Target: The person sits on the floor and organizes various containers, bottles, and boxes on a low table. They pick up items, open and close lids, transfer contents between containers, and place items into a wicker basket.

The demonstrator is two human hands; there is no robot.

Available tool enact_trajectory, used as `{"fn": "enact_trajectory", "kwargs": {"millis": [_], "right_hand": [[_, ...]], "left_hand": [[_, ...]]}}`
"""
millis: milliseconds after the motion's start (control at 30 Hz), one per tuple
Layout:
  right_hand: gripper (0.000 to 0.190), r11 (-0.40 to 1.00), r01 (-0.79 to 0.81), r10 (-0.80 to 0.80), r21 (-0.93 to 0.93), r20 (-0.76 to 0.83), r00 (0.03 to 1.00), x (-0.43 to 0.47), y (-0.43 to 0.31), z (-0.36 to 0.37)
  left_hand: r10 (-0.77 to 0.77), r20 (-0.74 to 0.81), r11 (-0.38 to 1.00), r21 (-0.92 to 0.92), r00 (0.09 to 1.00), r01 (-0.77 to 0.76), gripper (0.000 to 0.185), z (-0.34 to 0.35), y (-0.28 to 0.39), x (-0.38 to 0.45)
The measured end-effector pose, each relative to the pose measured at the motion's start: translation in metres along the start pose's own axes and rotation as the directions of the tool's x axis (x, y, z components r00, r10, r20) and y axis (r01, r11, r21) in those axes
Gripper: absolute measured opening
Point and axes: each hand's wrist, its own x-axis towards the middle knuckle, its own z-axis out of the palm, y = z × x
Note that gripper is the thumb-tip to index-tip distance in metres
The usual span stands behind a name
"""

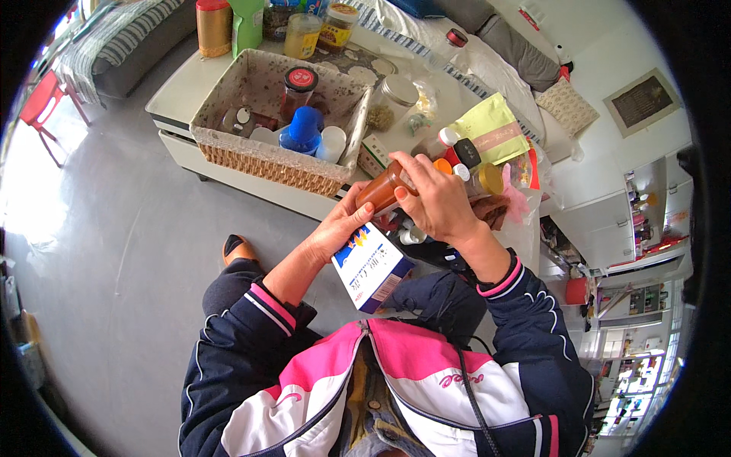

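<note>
My left hand (337,227) holds the lower end of a reddish-brown bottle (379,189), thumb lying along its side. A white and blue cardboard box (370,268) with printed writing hangs below the same hand, tilted, its upper end at the palm. My right hand (438,197) is closed around the other end of the bottle, hiding that end. Just beyond the bottle stands a wicker basket (274,167) with a patterned cloth lining. Inside it are a blue-capped container (302,132), a jar with a black and red lid (300,85) and white cups (331,144).
The basket rests on a white cabinet (171,108). Right of it crowd a silver-lidded jar (398,94), a yellow-green pouch (494,130), a gold-lidded jar (490,178) and several bottles. At the back are a gold canister (215,31) and more jars. A red stool (43,103) stands far left.
</note>
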Motion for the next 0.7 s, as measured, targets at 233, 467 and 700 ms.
{"fn": "enact_trajectory", "kwargs": {"millis": [233, 467, 700], "right_hand": [[0.056, 0.838, -0.16, 0.115, 0.522, 0.117, 0.986, 0.001, -0.012, -0.022], [0.08, 0.902, -0.009, -0.034, 0.432, 0.093, 0.995, 0.003, -0.032, -0.029], [0.057, 0.923, 0.03, -0.058, 0.384, 0.062, 0.996, 0.003, -0.027, -0.032]], "left_hand": [[-0.079, 0.16, 0.996, -0.026, 0.984, 0.085, 0.085, -0.017, 0.001, -0.003], [-0.123, 0.116, 0.992, 0.032, 0.986, 0.121, 0.098, -0.009, 0.006, -0.006], [-0.095, 0.122, 0.994, 0.065, 0.988, 0.087, 0.093, -0.015, 0.003, -0.004]]}}
